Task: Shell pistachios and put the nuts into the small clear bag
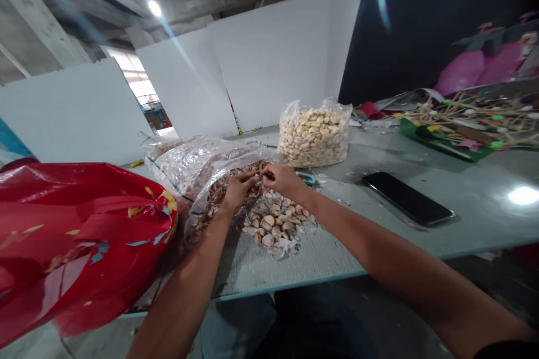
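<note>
My left hand (239, 189) and my right hand (281, 179) are close together over the mouth of a clear plastic bag (210, 165) of brown garlic skins. Thumb and fingers of the left are pinched on a small pale piece, which looks like a garlic clove (256, 178). The right fingers are pinched beside it, on something too small to make out. Below the hands lies a pile of unpeeled cloves (275, 221) among loose skins. Behind the right hand stands a clear bag of peeled cloves (314, 137).
A large red plastic bag (80, 235) fills the left side. A black phone (408, 197) lies on the grey table (337, 247) at the right. Blue-handled scissors (306, 178) are behind my right wrist. Sticks and craft scraps (475, 118) cover the far right.
</note>
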`<action>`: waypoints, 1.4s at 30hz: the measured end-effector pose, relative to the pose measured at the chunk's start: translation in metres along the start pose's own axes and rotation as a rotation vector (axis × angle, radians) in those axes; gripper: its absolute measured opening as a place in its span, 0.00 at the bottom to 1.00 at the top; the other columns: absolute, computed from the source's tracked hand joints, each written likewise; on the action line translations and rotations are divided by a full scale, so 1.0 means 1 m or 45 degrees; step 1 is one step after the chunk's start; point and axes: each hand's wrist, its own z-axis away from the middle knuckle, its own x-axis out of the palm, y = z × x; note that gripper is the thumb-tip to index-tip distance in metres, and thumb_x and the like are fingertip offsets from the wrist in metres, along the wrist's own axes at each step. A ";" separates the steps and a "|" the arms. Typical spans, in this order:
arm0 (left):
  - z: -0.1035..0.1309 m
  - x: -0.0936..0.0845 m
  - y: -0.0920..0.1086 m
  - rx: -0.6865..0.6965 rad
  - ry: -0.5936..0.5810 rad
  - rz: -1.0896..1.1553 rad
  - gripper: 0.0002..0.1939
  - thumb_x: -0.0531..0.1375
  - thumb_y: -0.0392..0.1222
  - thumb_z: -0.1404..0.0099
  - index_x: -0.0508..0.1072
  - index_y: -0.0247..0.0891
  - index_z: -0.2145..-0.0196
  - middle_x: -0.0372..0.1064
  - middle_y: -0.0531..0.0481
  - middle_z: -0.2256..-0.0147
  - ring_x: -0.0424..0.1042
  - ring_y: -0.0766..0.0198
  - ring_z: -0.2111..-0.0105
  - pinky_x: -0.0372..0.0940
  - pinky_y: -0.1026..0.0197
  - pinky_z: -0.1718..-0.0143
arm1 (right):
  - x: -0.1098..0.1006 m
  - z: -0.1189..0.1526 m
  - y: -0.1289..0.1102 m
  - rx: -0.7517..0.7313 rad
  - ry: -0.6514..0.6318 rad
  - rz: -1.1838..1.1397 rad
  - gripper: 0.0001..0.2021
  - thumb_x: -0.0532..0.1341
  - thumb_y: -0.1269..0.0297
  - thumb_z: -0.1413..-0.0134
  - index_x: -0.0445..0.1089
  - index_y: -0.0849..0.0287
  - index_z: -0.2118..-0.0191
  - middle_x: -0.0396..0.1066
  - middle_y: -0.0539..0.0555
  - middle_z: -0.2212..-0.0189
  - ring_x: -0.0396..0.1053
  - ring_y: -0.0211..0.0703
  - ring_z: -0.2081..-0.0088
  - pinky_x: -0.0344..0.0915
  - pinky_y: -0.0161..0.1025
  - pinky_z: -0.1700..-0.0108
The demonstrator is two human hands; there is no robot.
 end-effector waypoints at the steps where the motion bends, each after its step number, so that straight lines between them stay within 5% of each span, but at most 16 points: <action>1: 0.000 0.000 0.000 -0.002 -0.006 -0.003 0.18 0.69 0.46 0.56 0.78 0.32 0.67 0.66 0.56 0.83 0.60 0.74 0.85 0.54 0.70 0.83 | -0.001 0.000 0.001 0.013 0.013 -0.018 0.08 0.58 0.68 0.49 0.73 0.62 0.64 0.74 0.54 0.69 0.67 0.38 0.69 0.58 0.33 0.65; 8: 0.001 0.001 0.000 -0.032 0.000 0.060 0.22 0.70 0.43 0.57 0.77 0.32 0.63 0.72 0.53 0.76 0.62 0.74 0.84 0.59 0.68 0.81 | -0.012 0.001 0.008 0.055 0.184 -0.086 0.09 0.55 0.65 0.45 0.71 0.62 0.65 0.73 0.53 0.71 0.67 0.39 0.69 0.60 0.33 0.65; 14: 0.001 0.001 0.000 -0.043 0.008 0.172 0.24 0.70 0.44 0.56 0.76 0.33 0.59 0.70 0.55 0.78 0.66 0.72 0.81 0.65 0.66 0.75 | -0.012 0.002 0.007 0.001 0.123 -0.237 0.11 0.56 0.68 0.45 0.71 0.61 0.58 0.75 0.53 0.66 0.70 0.39 0.67 0.64 0.34 0.62; 24: -0.002 -0.001 -0.002 -0.025 0.085 0.148 0.23 0.69 0.45 0.56 0.76 0.32 0.61 0.69 0.54 0.82 0.65 0.71 0.83 0.59 0.70 0.81 | -0.003 0.001 0.014 -0.255 0.032 -0.174 0.12 0.58 0.67 0.44 0.75 0.60 0.58 0.77 0.55 0.60 0.73 0.42 0.58 0.65 0.36 0.55; 36: -0.001 0.005 0.001 -0.040 0.145 0.204 0.21 0.72 0.43 0.61 0.76 0.32 0.68 0.73 0.53 0.77 0.70 0.70 0.80 0.66 0.67 0.75 | -0.007 0.004 -0.001 -0.166 -0.072 0.073 0.09 0.58 0.70 0.45 0.75 0.63 0.62 0.76 0.57 0.65 0.71 0.43 0.63 0.61 0.35 0.60; 42: 0.001 0.009 -0.002 -0.039 0.030 0.204 0.22 0.72 0.42 0.60 0.77 0.31 0.66 0.75 0.51 0.75 0.71 0.69 0.78 0.66 0.66 0.73 | -0.003 0.002 0.003 -0.111 0.011 -0.006 0.08 0.58 0.71 0.47 0.74 0.63 0.63 0.75 0.56 0.67 0.70 0.40 0.66 0.60 0.34 0.62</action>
